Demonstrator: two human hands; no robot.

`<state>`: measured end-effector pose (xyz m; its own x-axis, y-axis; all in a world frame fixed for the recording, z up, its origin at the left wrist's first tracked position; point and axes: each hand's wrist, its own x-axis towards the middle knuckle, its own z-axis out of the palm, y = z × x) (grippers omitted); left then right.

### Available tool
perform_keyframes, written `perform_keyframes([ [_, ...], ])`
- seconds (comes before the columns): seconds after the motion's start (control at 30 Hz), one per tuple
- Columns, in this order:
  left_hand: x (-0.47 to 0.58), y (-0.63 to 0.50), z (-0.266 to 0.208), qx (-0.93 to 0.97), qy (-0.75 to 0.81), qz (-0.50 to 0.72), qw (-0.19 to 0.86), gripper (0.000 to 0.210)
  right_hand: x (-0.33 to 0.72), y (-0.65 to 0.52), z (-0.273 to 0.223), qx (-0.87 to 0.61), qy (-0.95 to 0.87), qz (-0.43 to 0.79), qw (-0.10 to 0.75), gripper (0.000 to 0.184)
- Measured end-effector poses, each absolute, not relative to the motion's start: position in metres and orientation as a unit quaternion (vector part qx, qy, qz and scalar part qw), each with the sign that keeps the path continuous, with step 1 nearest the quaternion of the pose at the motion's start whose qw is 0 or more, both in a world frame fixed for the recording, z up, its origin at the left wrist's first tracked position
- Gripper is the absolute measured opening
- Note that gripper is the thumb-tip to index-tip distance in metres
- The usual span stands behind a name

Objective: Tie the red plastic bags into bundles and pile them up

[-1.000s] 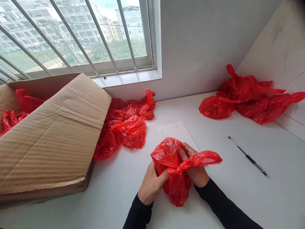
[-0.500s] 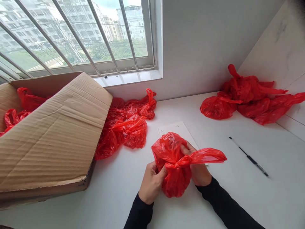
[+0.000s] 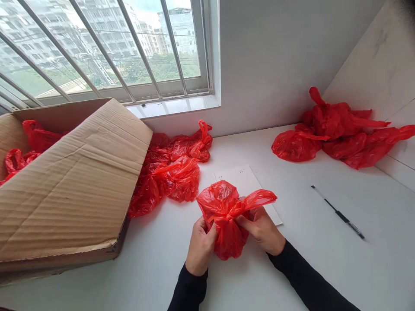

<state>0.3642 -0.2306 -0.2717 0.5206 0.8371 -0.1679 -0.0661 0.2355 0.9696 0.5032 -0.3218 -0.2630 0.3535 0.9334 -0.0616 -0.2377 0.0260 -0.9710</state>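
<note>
A knotted red plastic bag (image 3: 223, 216) is held between my two hands above the white table (image 3: 155, 268). My left hand (image 3: 201, 246) grips its left side, thumb in front and the other fingers partly hidden behind the film. On the other side, my right hand (image 3: 261, 229) pinches the bag close to its knot, with the thumb in front. The tied handle end sticks out to the upper right over that hand. Whatever is inside the bag cannot be made out. Partly covered behind it lies a sheet of white paper (image 3: 251, 181) with small handwriting.
At left, an open cardboard box (image 3: 74, 185) holds several red bags. More tied red bags (image 3: 180, 179) lie against its right side. Another pile of red bags (image 3: 337, 129) rests in the right corner by the wall. A black pen (image 3: 339, 214) lies on the right.
The red bag has shifted slightly left and its handle end has swung left. My right hand has come from behind the bag to its right side, with its thumb now near the knot.
</note>
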Motion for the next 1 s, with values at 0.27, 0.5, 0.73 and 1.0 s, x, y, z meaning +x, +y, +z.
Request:
perform_keyframes([
  [0.27,0.359,-0.235,-0.285,0.433,0.352,0.352,0.751,0.036,0.502,-0.32,-0.27,-0.498,-0.326,0.486,0.64,0.025],
  [0.5,0.357,-0.233,-0.284,0.35,0.338,0.395,0.779,0.04,0.501,-0.32,-0.269,-0.488,-0.353,0.494,0.627,0.024],
  [0.73,0.356,-0.241,-0.272,0.38,0.308,0.308,0.816,0.029,0.505,-0.32,-0.275,-0.511,-0.312,0.44,0.67,0.024],
  [1.0,0.355,-0.236,-0.274,0.485,0.303,0.326,0.753,0.028,0.507,-0.319,-0.27,-0.487,-0.315,0.486,0.654,0.026],
])
